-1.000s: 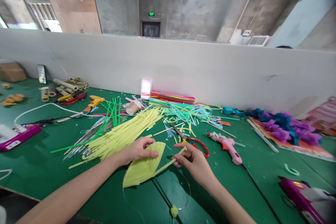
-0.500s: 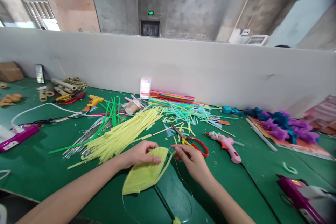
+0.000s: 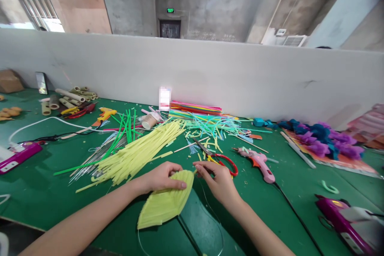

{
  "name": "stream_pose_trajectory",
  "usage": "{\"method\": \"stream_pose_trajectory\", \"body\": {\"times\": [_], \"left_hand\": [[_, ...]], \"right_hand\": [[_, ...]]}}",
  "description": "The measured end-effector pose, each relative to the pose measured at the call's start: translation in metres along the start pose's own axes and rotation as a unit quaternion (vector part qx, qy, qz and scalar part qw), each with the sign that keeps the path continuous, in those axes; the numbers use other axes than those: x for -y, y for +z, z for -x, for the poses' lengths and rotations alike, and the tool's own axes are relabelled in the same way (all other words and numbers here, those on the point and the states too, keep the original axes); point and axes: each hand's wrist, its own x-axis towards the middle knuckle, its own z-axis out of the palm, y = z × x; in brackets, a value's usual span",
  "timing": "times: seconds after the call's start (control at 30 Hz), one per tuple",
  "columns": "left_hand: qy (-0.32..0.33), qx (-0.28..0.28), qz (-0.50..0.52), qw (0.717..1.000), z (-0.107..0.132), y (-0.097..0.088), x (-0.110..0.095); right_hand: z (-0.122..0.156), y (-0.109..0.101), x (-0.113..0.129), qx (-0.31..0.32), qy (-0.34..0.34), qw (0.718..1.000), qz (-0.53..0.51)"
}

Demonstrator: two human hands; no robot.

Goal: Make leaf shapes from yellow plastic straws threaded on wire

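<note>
My left hand (image 3: 163, 177) presses down on the top of a fan of yellow straws (image 3: 163, 206) lying on the green table (image 3: 45, 192); its fingers are closed over the fan's upper edge. My right hand (image 3: 216, 178) pinches the fan's upper right tip, where a thin clear wire (image 3: 214, 216) loops down toward the table edge. Red-handled scissors (image 3: 220, 159) lie just behind my right hand. A heap of loose yellow straws (image 3: 138, 152) lies behind my left hand.
A pink glue gun (image 3: 259, 163) lies right of the scissors. Green and teal straws (image 3: 210, 126), a paper cup (image 3: 150, 121) and a yellow glue gun (image 3: 105, 114) sit farther back. Purple and blue fluffy flowers (image 3: 327, 140) are at right; magenta devices (image 3: 345, 216) sit at both table ends.
The single straw that my right hand held out to the right has been brought in against the fan's edge. My right hand moved left and up to the fan's tip.
</note>
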Motion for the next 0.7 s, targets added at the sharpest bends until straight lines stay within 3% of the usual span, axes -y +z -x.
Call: {"method": "stream_pose_trajectory", "body": {"times": [0.33,0.53,0.7], "left_hand": [[0.0,-0.018,-0.001,1.0,0.001,0.001,0.0],[-0.059,0.047,0.135,0.988,0.007,0.005,-0.008],[-0.044,0.054,0.162,0.984,0.008,0.006,-0.009]], "right_hand": [[0.002,0.002,0.003,-0.027,-0.107,0.991,0.078],[0.005,0.008,0.003,-0.049,-0.162,0.98,0.109],[0.007,0.011,0.005,-0.069,-0.195,0.971,0.117]]}}
